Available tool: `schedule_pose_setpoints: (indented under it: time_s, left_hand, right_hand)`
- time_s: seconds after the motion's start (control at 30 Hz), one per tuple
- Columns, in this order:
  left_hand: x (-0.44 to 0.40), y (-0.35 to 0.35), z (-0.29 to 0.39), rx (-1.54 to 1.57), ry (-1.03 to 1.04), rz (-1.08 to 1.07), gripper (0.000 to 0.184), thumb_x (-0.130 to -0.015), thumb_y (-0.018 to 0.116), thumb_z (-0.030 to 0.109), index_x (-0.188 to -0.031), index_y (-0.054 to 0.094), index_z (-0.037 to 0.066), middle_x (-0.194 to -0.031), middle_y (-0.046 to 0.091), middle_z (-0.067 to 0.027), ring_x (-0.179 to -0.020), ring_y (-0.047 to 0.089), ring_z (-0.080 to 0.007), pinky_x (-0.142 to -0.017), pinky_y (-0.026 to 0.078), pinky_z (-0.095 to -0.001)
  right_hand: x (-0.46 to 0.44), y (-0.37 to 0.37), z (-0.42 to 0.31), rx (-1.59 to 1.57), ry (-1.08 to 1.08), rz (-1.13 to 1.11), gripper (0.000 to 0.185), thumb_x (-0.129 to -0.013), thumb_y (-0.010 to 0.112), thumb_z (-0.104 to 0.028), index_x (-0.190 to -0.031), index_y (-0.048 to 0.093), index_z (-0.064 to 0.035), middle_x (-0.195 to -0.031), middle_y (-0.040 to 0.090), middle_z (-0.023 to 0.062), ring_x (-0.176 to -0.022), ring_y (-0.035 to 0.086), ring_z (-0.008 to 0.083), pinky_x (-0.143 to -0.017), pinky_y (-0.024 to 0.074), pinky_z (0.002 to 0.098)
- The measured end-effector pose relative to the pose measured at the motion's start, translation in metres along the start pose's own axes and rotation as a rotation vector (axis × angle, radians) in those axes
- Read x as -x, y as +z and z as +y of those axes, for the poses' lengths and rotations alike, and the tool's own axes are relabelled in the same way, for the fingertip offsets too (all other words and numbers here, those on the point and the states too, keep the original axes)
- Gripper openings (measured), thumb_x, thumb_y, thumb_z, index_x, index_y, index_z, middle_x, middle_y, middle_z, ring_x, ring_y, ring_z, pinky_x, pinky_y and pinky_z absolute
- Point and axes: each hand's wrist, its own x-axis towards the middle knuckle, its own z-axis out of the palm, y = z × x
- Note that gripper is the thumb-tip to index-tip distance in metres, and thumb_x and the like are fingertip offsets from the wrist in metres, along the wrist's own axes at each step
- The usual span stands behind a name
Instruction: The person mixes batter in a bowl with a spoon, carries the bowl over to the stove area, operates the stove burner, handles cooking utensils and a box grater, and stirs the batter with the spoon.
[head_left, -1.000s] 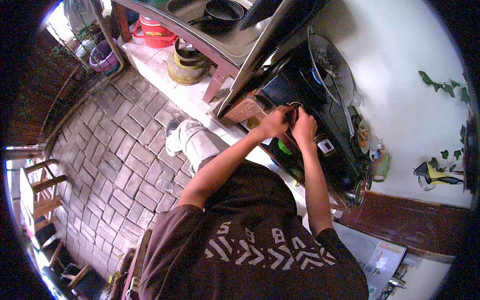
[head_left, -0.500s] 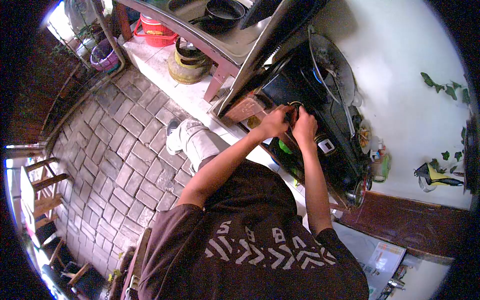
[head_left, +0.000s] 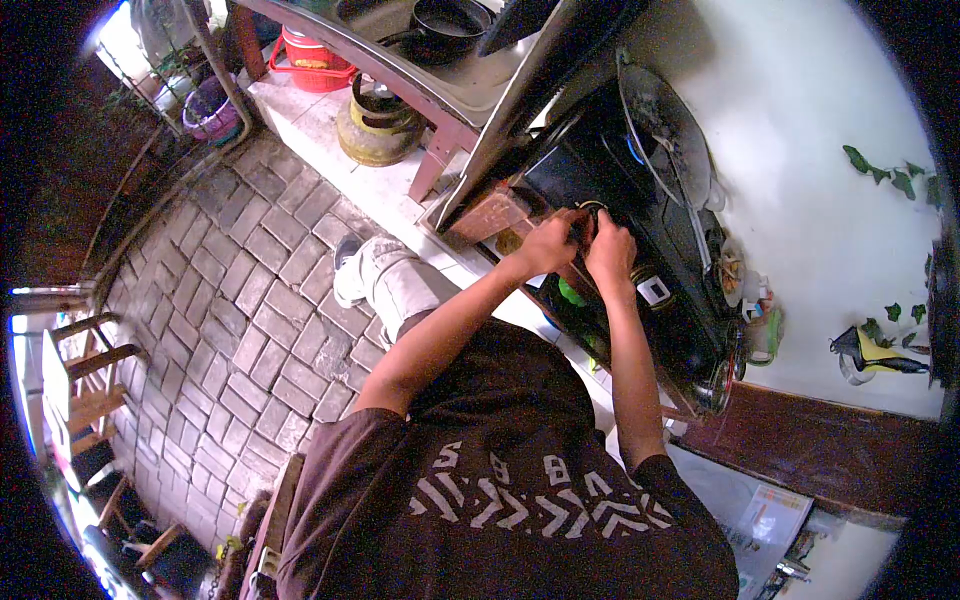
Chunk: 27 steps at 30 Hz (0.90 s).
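My left hand point(head_left: 548, 243) and my right hand point(head_left: 610, 250) are close together over the front of the black stove point(head_left: 570, 175). The fingers of both are curled around something small and dark between them, too hidden to name. A round ring-like rim point(head_left: 592, 206) shows just beyond the fingertips. Right of my right hand lies a dark object with a white square label point(head_left: 654, 291). A large wok point(head_left: 665, 125) with a long metal utensil point(head_left: 697, 235) sits on the stove behind my hands.
A sink point(head_left: 490, 85) holding a black pan point(head_left: 450, 22) is at the top. Below it stand a gas cylinder point(head_left: 372, 135) and a red basket point(head_left: 315, 75). A plate of food point(head_left: 731, 275) and a green-tinted bottle point(head_left: 765, 335) are by the wall. Paving point(head_left: 240, 300) covers the left.
Both hands keep almost the same place and grip. The view has shifted very slightly.
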Motion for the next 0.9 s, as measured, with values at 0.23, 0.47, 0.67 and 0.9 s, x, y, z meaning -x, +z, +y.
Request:
schedule_pose_setpoints:
  time_s: [0.23, 0.47, 0.67, 0.9]
  left_hand:
    - [0.002, 0.000, -0.001, -0.012, 0.065, 0.058, 0.045, -0.073, 0.056, 0.011, -0.118, 0.056, 0.004, -0.116, 0.057, -0.0201, -0.110, 0.054, -0.0382, -0.093, 0.044, -0.0425]
    - [-0.002, 0.001, -0.010, 0.037, 0.105, 0.008, 0.043, -0.076, 0.058, 0.013, -0.118, 0.054, 0.003, -0.114, 0.058, -0.0206, -0.108, 0.056, -0.0373, -0.091, 0.045, -0.0417]
    - [0.004, -0.010, 0.012, 0.044, -0.031, -0.014, 0.046, -0.073, 0.055, 0.010, -0.119, 0.055, 0.002, -0.117, 0.057, -0.0209, -0.112, 0.053, -0.0378, -0.095, 0.043, -0.0422]
    - [-0.004, -0.002, -0.011, -0.039, 0.125, -0.021, 0.050, -0.075, 0.067, 0.022, -0.120, 0.052, 0.004, -0.107, 0.061, -0.0210, -0.101, 0.059, -0.0397, -0.085, 0.048, -0.0447]
  right_hand:
    - [-0.003, 0.000, 0.002, -0.005, -0.005, -0.047, 0.036, -0.080, 0.056, -0.005, -0.115, 0.059, -0.0025, -0.084, 0.065, 0.0265, -0.080, 0.063, 0.0431, -0.073, 0.0497, 0.0525]
    - [-0.007, 0.009, 0.008, 0.035, -0.007, -0.025, 0.032, -0.083, 0.055, -0.012, -0.114, 0.060, -0.0072, -0.079, 0.065, 0.0251, -0.077, 0.064, 0.0431, -0.071, 0.0500, 0.0533]
    - [-0.007, 0.008, 0.008, 0.021, -0.007, -0.017, 0.031, -0.084, 0.058, -0.017, -0.114, 0.060, -0.0082, -0.079, 0.065, 0.0252, -0.077, 0.064, 0.0432, -0.071, 0.0497, 0.0539]
    - [-0.004, 0.009, 0.016, -0.043, -0.045, -0.019, 0.032, -0.080, 0.062, -0.015, -0.110, 0.059, -0.0055, -0.079, 0.063, 0.0270, -0.079, 0.062, 0.0463, -0.070, 0.0486, 0.0533]
